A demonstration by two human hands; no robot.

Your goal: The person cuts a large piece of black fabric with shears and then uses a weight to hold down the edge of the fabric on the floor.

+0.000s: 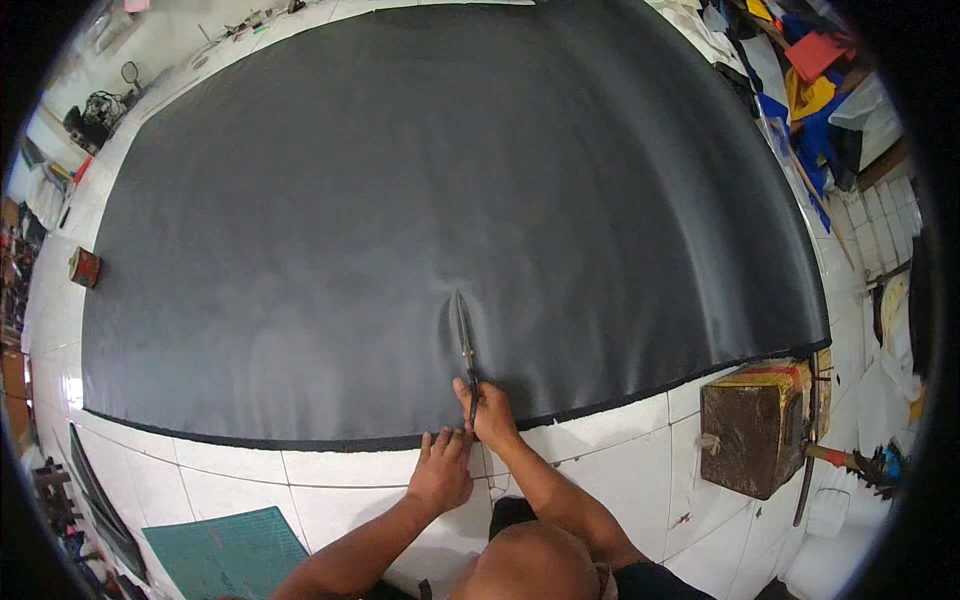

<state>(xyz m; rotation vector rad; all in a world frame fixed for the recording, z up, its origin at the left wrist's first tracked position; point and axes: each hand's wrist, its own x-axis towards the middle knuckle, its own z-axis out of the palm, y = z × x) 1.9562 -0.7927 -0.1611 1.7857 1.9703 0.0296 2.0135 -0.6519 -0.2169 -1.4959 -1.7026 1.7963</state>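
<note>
A wide black sheet (350, 230), smooth and slightly glossy like leatherette, is spread over the floor in front of me. My right hand (492, 413) is closed around the black handles of a pair of scissors (464, 330). Their long metal blades point away from me over the sheet, close together, and the material dips and creases around the tip. Just left of the handles, my left hand (441, 472) has its fingers bent over the sheet's near edge; its thumb is hidden. Both hands are close together at this edge.
White floor tiles (600, 480) surround the sheet. A brown block-like box (745, 440) stands at the near right corner, a green cutting mat (225, 555) lies at the near left. By the left edge sits a small rusty can (85, 267). Coloured scraps (815, 90) pile up at far right.
</note>
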